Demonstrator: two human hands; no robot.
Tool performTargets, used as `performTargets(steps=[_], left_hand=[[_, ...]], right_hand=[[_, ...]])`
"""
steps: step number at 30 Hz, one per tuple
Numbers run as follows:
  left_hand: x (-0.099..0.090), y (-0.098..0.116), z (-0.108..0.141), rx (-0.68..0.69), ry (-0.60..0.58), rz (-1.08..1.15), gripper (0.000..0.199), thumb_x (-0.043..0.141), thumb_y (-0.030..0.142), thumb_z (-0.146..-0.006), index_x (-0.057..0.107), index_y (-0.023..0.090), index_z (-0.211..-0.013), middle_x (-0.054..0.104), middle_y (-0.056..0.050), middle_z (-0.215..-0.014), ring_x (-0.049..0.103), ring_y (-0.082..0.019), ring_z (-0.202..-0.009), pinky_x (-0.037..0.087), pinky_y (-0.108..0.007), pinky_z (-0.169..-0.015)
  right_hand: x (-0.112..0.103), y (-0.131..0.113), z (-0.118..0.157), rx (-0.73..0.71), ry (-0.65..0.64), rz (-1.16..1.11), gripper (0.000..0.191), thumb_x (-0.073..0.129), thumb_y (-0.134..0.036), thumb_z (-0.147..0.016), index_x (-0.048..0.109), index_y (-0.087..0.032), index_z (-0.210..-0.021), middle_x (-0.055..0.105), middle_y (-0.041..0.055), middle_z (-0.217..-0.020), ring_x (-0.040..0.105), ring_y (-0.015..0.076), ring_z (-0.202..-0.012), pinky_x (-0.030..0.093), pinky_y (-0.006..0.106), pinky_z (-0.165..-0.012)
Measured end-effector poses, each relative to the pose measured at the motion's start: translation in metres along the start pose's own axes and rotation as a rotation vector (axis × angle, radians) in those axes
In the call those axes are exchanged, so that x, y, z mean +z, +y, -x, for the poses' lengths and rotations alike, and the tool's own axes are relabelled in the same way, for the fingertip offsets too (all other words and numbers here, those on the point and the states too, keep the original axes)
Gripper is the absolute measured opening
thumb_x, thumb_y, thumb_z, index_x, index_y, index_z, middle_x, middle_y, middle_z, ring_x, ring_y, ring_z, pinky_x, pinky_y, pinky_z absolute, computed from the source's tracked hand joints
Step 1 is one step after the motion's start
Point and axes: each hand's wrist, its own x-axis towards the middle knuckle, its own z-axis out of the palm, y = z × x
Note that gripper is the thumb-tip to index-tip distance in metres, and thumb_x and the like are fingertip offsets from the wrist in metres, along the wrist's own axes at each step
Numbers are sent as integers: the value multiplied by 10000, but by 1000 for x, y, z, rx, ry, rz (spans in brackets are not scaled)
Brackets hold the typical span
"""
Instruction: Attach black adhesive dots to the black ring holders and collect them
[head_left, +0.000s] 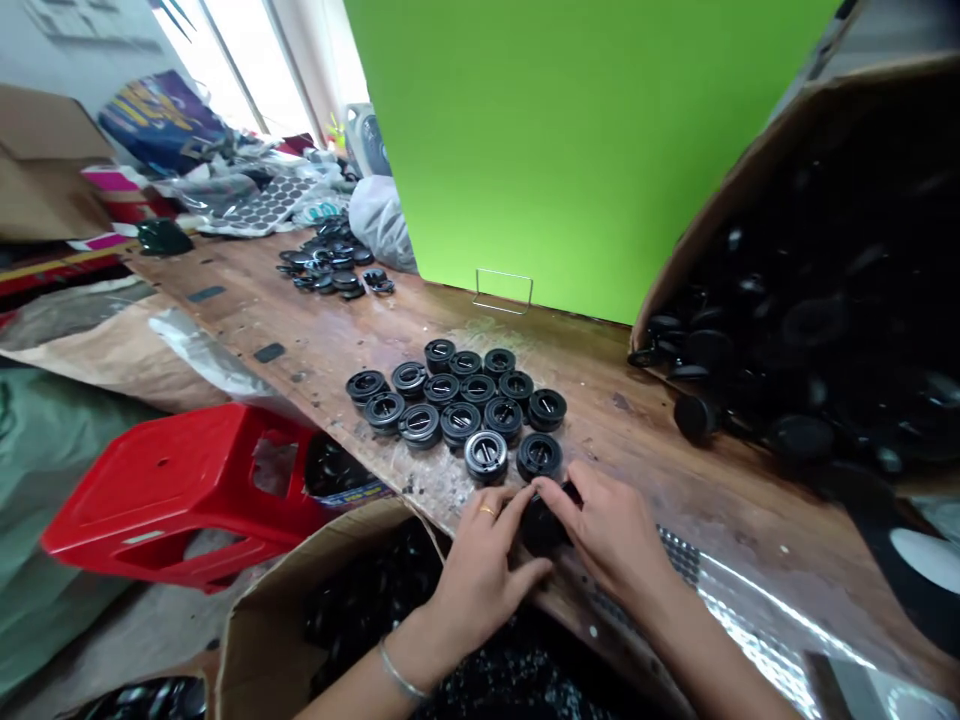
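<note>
Several round black discs [460, 390] with slotted centres stand grouped on the wooden table [592, 375]. One of them, a disc with a shinier rim [486, 456], lies at the group's near edge. My left hand [491, 570], with a ring and a bracelet, is at the table's front edge, fingers bent around a black disc [541, 520]. My right hand [611, 520] has its thumb and fingers on the same disc from the other side. The two hands' fingertips nearly meet and partly cover it.
A green panel [570, 150] rises behind the discs. More black parts [330, 258] are piled at the back left. A tipped box of black parts [750, 330] is at the right. A red stool [180, 480] and an open carton [262, 640] stand below the table.
</note>
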Motion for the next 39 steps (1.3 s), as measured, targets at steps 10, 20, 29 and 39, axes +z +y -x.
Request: performTargets(steps=[10,20,29,39], left_hand=[[-3,-11,-11,-2,-55,-96,557,761,373,-763,590,251,-1279,561,-102,-1194,491,-297,-1115,451,-502,-970],[-4,-21,-15,30,-171,-237,667,694,522,-780,517,228,-1352,587,-107,-1209,513,-309,-1054,465,-478,-895],[7,-20,-14,46,-97,-234,725,717,675,-633,635,205,-1178,636,-108,-1084,552,-314,-991,475,-465,-828],[12,-27,-4,198,-119,-206,779,695,654,-697,531,238,-1336,633,-89,-1185,549,-293,-1031,464,-442,-839]], right_hand=[[7,-10,-43,-9,-260,182,534,222,-379,-1019,646,-214,-739,708,105,-699,670,221,-633,302,290,-547],[27,-8,-16,48,-22,358,469,207,-377,-1013,578,-219,-774,662,69,-615,613,209,-514,224,297,-483],[23,-3,-13,23,-63,263,471,215,-355,-1027,559,-219,-737,657,42,-620,634,177,-567,290,273,-506],[36,-6,23,-253,242,483,307,326,-181,-986,565,-186,-793,556,9,-588,470,125,-436,208,277,-449]])
